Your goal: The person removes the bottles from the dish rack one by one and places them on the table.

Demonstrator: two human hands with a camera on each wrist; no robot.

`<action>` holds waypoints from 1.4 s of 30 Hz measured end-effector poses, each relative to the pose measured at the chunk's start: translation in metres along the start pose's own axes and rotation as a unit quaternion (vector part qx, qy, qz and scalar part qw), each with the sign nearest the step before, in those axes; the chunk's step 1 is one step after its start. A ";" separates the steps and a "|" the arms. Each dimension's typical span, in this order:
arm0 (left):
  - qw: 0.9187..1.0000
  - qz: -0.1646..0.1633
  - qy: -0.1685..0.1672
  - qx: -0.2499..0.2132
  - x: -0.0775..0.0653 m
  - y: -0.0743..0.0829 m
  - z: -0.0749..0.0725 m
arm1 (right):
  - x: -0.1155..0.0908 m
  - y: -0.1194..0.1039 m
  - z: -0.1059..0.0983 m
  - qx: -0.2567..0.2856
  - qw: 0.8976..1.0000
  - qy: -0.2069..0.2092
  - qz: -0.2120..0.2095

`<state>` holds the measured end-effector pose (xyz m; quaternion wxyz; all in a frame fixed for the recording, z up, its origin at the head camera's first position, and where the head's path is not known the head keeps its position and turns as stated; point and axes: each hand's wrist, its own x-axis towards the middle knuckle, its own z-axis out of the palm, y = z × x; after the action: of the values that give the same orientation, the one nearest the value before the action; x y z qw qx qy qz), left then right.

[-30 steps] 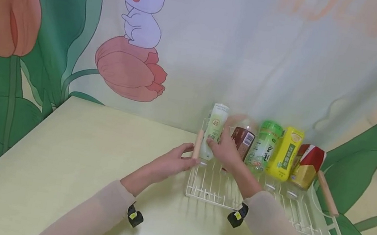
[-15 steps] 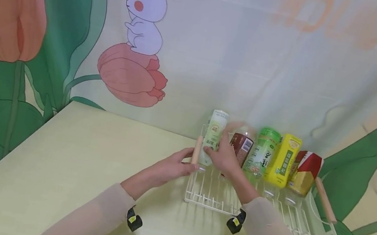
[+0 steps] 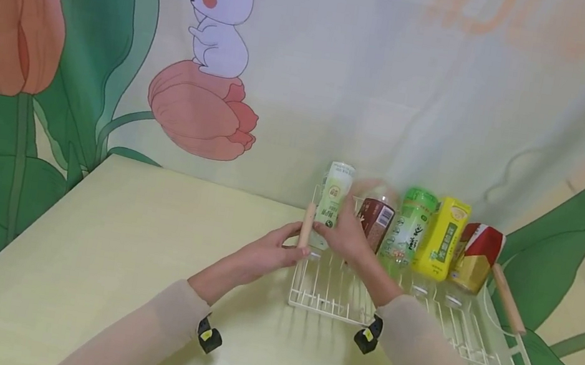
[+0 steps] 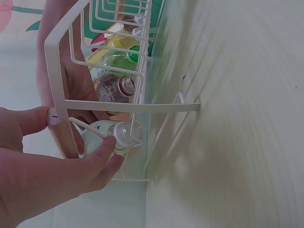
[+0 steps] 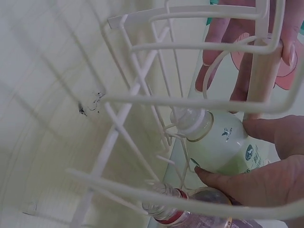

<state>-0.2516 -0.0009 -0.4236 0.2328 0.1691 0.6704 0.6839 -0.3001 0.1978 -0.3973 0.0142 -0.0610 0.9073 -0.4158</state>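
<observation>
A white wire rack (image 3: 327, 306) with wooden end handles bears a row of bottles tilted with their caps toward the person. My left hand (image 3: 264, 256) grips the rack's left wooden handle (image 3: 307, 226); its fingertips reach close to a bottle cap (image 4: 126, 134) in the left wrist view. My right hand (image 3: 349, 235) holds the pale green-and-white bottle (image 3: 334, 192) at the rack's left end, thumb and fingers on either side of its body. Right beside that hand lies a bottle with a dark red label (image 3: 378, 217), partly covered by the hand.
Farther right in the rack lie a green-capped bottle (image 3: 412, 225), a yellow bottle (image 3: 444, 237) and a red-and-gold one (image 3: 477, 257). The right handle (image 3: 509, 300) stands near the right edge of the pale table (image 3: 146, 249). A printed curtain (image 3: 307, 84) hangs behind.
My right hand has shifted slightly to the left and down along the pale bottle, and more of its label shows. My left hand stays at the handle.
</observation>
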 end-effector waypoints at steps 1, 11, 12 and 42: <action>1.000 0.002 0.003 0.000 0.000 -0.001 0.000 | 0.001 0.000 0.001 0.005 1.000 -0.002 0.005; 0.997 0.044 0.028 0.051 -0.004 -0.002 0.005 | 0.000 -0.002 -0.003 -0.003 1.000 0.000 0.026; 0.997 0.044 0.029 0.052 -0.004 -0.001 0.005 | -0.001 -0.003 -0.004 -0.006 1.000 0.002 0.025; 0.925 0.097 0.085 0.358 -0.018 0.040 -0.013 | -0.029 -0.024 -0.036 -0.022 0.999 0.029 -0.034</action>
<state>-0.2470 -0.0211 -0.3832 0.0316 0.2461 0.8683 0.4296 -0.2717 0.2129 -0.3566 -0.0274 -0.0805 0.9135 -0.3978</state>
